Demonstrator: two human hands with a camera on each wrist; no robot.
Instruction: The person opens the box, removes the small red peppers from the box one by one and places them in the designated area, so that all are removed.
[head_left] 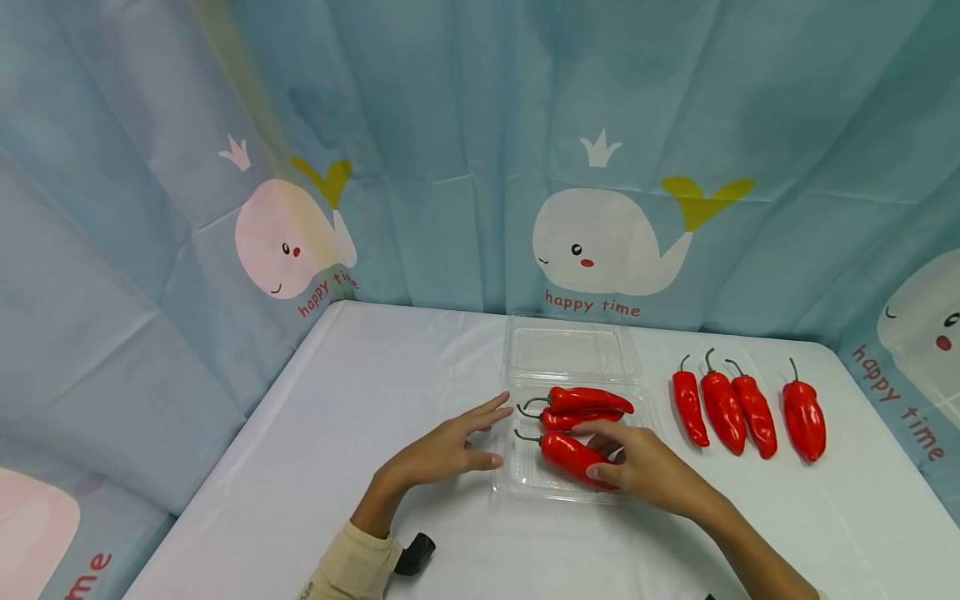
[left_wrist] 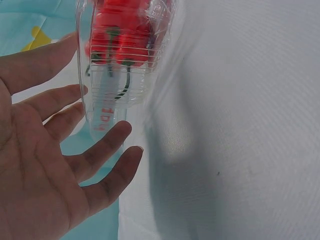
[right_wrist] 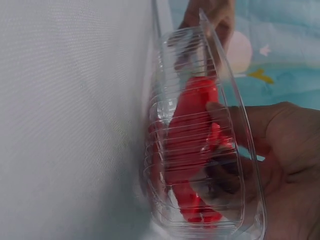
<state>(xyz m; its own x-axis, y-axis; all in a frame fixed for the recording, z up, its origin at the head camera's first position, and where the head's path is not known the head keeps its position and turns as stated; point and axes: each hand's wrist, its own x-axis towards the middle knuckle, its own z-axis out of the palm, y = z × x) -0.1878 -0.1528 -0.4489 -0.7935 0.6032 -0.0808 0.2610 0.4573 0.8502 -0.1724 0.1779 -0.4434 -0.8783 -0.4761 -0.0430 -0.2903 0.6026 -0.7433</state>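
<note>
A clear plastic clamshell box (head_left: 525, 482) lies on the table with its lid (head_left: 570, 350) folded back behind it. Three red peppers with green stems are inside. My right hand (head_left: 645, 467) reaches into the box and grips the nearest pepper (head_left: 564, 454) between thumb and fingers; the right wrist view shows this pepper (right_wrist: 187, 130) through the ribbed wall. Behind it lie the middle pepper (head_left: 558, 418) and the back pepper (head_left: 585, 399). At the box's left edge my left hand (head_left: 442, 450) has its fingers spread, holding nothing.
To the right of the box several more red peppers lie in a row, among them a slim one (head_left: 688, 408) and a broad one (head_left: 804, 421) at the far right. A blue curtain (head_left: 420, 125) with whale prints hangs behind and beside the white table (head_left: 300, 467).
</note>
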